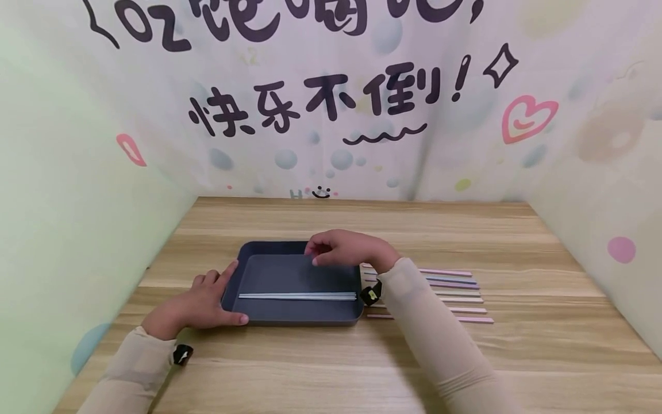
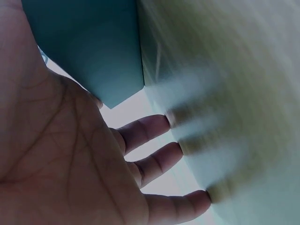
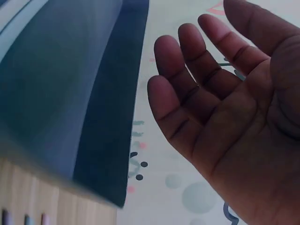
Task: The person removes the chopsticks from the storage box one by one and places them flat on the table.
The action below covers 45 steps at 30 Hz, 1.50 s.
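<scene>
A dark grey-blue rectangular tray [image 1: 289, 276] lies on the table. My left hand [image 1: 199, 302] rests at its left side, thumb along the front corner and fingers spread by the left rim. In the left wrist view, the tray's wall [image 2: 89, 47] stands beside the palm, and the straight fingers reach to the tabletop. Thin pale-blue chopsticks [image 1: 297, 296] lie side by side across the front of the tray. Over the tray's back right part hovers my right hand [image 1: 346, 250], holding nothing; its fingers [image 3: 168, 58] are loosely bent and apart from the tray in the right wrist view.
Several pastel pink, purple and blue chopsticks [image 1: 453, 285] lie in rows on the wooden table [image 1: 310, 368] right of the tray, partly behind the right forearm. A printed cloth backdrop [image 1: 289, 172] rises at the table's back, with pale walls at both sides.
</scene>
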Tool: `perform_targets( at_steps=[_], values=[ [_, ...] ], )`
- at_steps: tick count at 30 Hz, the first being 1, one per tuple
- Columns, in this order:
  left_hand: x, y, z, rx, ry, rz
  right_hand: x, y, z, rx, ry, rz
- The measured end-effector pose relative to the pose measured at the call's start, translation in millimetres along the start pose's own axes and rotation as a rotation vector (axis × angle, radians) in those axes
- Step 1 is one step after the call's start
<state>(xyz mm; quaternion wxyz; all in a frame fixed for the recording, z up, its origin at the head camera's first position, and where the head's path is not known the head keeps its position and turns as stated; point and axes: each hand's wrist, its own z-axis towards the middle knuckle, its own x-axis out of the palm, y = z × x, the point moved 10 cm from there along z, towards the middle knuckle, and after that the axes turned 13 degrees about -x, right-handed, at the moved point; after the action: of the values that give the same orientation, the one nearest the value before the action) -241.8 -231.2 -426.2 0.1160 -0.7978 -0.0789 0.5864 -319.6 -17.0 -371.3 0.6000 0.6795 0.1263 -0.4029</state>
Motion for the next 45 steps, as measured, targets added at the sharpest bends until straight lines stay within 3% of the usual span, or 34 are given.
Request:
perform_targets(
  at_steps=[12, 19, 30, 45],
  values=[
    [-1.1, -0.4, 0.3, -0.011, 0.009, 0.004, 14, 3, 20.9, -0.031, -0.011, 0.049],
    [1.5, 1.8, 0.9, -0.013, 0.016, 0.011, 40, -6, 32.5, -0.023, 0.047, 0.079],
    [1.0, 2.3, 1.9, 0.003, -0.006, 0.005, 69, -19, 39.8, -0.009, 0.163, -0.012],
    [-1.4, -1.2, -0.3, 0.018, -0.013, -0.015, 70, -25, 38.4, 0.009, 0.143, -0.096]
  ],
)
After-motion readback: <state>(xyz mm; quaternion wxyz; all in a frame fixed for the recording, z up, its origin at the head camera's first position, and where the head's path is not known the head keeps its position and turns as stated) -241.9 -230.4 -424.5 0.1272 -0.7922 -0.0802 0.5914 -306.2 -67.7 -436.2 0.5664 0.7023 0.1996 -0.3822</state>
